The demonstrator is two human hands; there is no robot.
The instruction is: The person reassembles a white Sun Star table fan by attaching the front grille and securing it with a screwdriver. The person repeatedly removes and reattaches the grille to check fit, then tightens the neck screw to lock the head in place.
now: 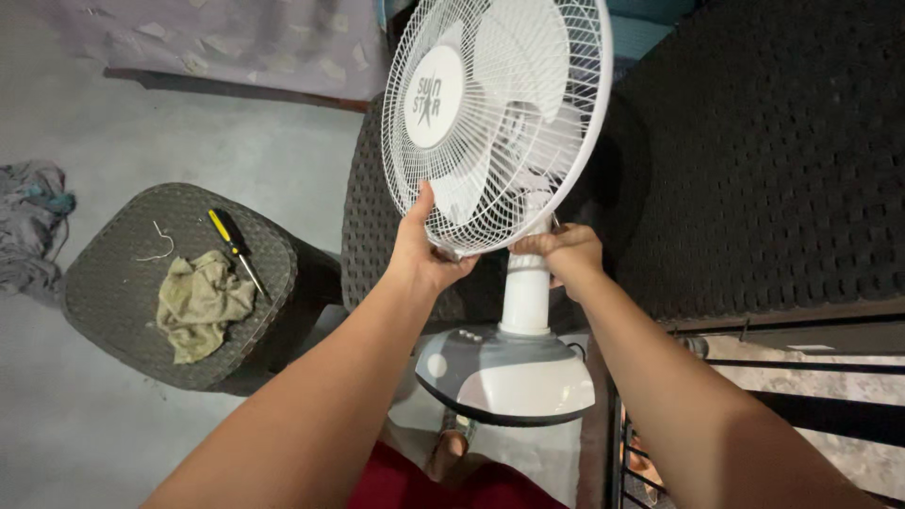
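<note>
White desk fan (509, 188), upright on grey-white base (509, 372). Left hand (424, 254) grasps lower grille rim; right hand (566, 254) clenched around neck behind grille. Beyond, left: dark woven stool (113, 292) bearing rag (200, 302), yellow-handled screwdriver (231, 240).

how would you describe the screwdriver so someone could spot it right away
Left of the white table fan stands a dark woven stool. On its top, beside a crumpled beige rag, lies the screwdriver: the only tool there, with a yellow-and-black handle and thin metal shaft.
</note>
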